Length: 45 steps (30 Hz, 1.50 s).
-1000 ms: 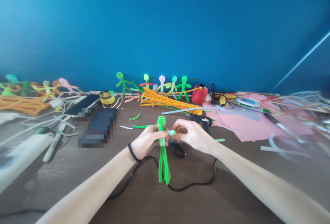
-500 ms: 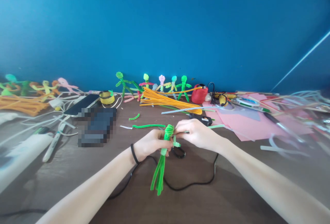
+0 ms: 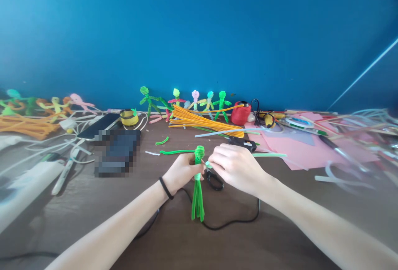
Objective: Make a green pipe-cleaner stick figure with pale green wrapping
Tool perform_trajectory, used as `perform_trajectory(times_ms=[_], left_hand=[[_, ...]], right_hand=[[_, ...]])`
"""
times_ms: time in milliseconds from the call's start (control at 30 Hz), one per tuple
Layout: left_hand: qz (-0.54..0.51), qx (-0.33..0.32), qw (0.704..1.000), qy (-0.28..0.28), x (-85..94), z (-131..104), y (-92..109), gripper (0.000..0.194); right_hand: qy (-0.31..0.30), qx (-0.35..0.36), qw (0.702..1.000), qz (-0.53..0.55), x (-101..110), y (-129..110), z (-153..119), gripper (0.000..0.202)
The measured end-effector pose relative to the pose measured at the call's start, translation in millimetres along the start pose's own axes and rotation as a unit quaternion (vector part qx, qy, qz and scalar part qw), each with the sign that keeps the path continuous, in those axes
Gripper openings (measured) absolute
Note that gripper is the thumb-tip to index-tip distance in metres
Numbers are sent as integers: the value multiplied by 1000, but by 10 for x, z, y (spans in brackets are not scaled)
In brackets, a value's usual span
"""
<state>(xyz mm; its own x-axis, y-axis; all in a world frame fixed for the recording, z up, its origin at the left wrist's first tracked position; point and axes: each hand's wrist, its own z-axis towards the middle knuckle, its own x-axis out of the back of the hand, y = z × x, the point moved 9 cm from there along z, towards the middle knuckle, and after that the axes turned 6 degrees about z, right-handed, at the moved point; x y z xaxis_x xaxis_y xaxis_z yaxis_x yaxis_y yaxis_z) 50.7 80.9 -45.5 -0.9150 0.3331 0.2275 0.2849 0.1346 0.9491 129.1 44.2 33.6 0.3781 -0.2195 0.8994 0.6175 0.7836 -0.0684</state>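
Note:
My left hand [image 3: 182, 172], a black band at its wrist, is closed around the middle of a green pipe-cleaner figure [image 3: 200, 152]. The figure is upright, with a coiled head on top and several straight strands hanging below. Just to its right, my right hand [image 3: 234, 166] is closed in a pinch on a pale green pipe cleaner [image 3: 208, 164], whose curled end shows at the fingertips. Most of that piece is hidden by the fingers. Below the right hand lies a black loop [image 3: 215, 181] that looks like a scissors handle. A green pipe cleaner [image 3: 177, 152] lies left of the figure.
Orange pipe cleaners [image 3: 205, 122] lie in a bundle behind my hands. Several finished figures [image 3: 222, 102] lean along the blue wall. Phones [image 3: 120, 149] and white cables are at left, pink paper [image 3: 289, 149] at right. A black cord [image 3: 226, 225] crosses the table in front.
The green figure has turned from a slant to nearly upright and risen slightly. My right hand has rotated, palm further down, and less of the pale green piece shows.

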Motion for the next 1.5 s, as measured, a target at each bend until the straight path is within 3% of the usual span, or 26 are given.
perform_trajectory(times_ms=[167,300,633,833,1000,1267,1500], left_hand=[[-3,-13,999,39,67,-4,40,10],[-40,-9,997,63,125,5,19,15],[-84,-6,996,40,135,16,10,21],[-77,-5,997,-23,43,-25,81,17],[-72,6,997,-12,67,0,46,18],[-66,-46,997,21,126,51,56,16],[-53,-24,998,36,154,57,8,16]], right_hand=[[15,-30,999,23,-56,-15,-26,22],[-1,-91,988,128,-140,77,-44,17],[-70,-194,910,360,-271,325,-40,16],[-124,-268,854,428,-470,517,-131,16],[-112,-259,867,411,-447,539,-113,17],[-115,-268,864,410,-428,573,-117,18],[-113,-272,859,420,-424,602,-125,20]])
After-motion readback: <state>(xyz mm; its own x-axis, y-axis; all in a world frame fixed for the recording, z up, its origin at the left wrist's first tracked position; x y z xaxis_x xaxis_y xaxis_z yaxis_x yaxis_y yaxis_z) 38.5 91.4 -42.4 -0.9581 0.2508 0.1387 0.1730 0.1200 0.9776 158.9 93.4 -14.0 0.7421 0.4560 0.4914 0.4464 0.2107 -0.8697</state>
